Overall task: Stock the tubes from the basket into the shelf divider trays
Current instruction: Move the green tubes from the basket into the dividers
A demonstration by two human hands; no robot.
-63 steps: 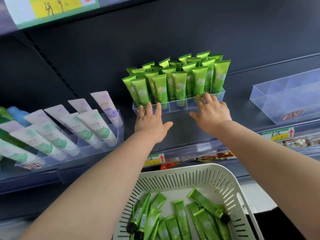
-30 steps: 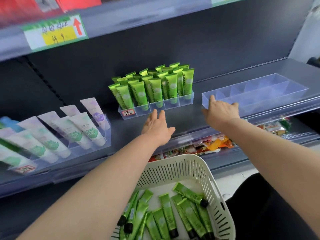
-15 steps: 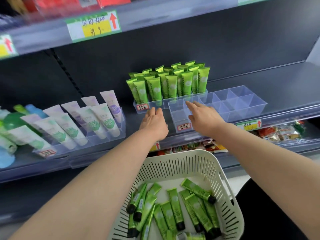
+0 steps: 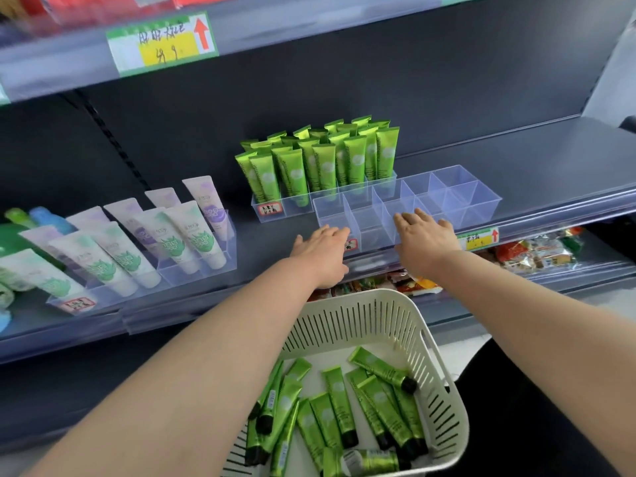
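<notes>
tubes [image 4: 339, 406] — glossy green, black-capped

Both hands at the front wall of the empty divider tray [image 4: 487, 208] on the shelf [image 4: 533, 160]: left hand [image 4: 321, 249] at its left corner, right hand [image 4: 425, 241] further right (fingers straight). Behind, upright green tubes [image 4: 323, 163] in a full tray [image 4: 292, 205]; below, loose tubes [image 4: 339, 397] in a white basket [image 4: 361, 297].

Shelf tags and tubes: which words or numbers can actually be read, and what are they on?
"49", handwritten, roughly: green-and-yellow paper price tag on the upper shelf edge; other characters blurred.
Too small: red-bordered sticker on the clear plastic tray of green tubes.
Blurred: yellow price tag beside the right hand.
Tube print: unreadable.
</notes>
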